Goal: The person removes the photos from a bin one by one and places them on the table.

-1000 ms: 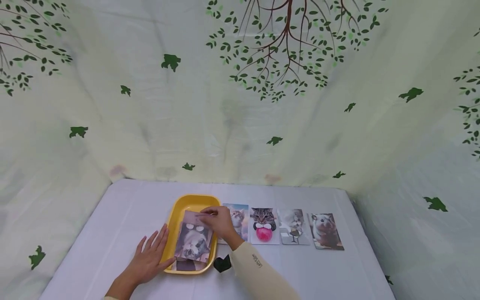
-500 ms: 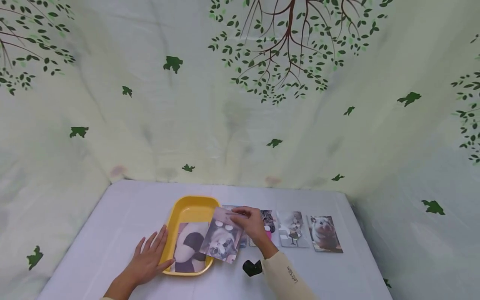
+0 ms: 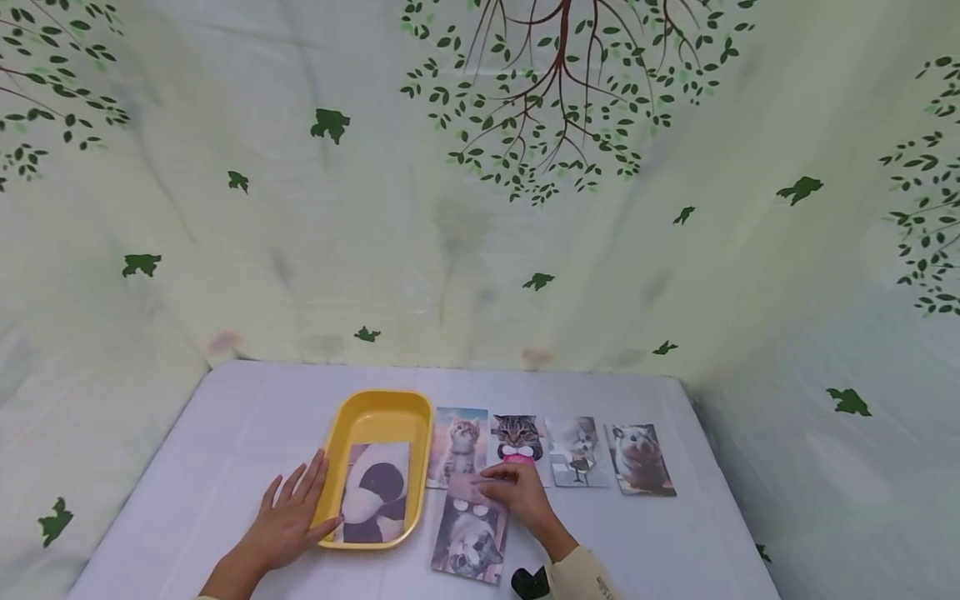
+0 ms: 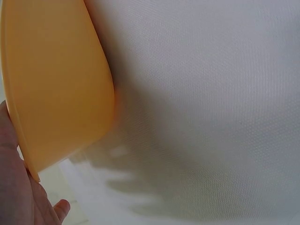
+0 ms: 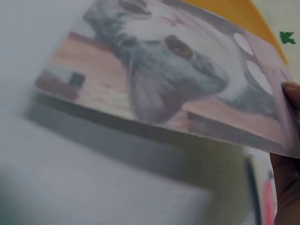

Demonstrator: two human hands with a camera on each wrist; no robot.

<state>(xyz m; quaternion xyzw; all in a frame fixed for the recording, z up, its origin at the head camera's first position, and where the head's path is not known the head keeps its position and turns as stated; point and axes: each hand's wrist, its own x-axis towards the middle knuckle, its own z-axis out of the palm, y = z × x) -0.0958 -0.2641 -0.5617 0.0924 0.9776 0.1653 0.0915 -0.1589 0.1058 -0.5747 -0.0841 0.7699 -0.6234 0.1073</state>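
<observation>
Nearest the front edge of the bench we see the dog photo, pinched at its far end by the right hand; the right wrist view shows a thumb on the card's edge and the card lifted a little off the white cloth, casting a shadow beneath it. So the right grip is closed on the photo, which sits just right of the yellow tray and just in front of the kitten photo. To the left, the left hand lies with fingers spread flat on the bench, its thumb against the tray's left rim; the left wrist view shows the palm touching the tray's orange-yellow wall. Inside the tray lies a black-and-white photo, face up. Farther back, a row of cards runs toward the right edge: the kitten photo, then a tabby photo partly covered by the right hand, then a pale photo, then a hamster photo. Behind the bench hangs a leaf-printed curtain.
</observation>
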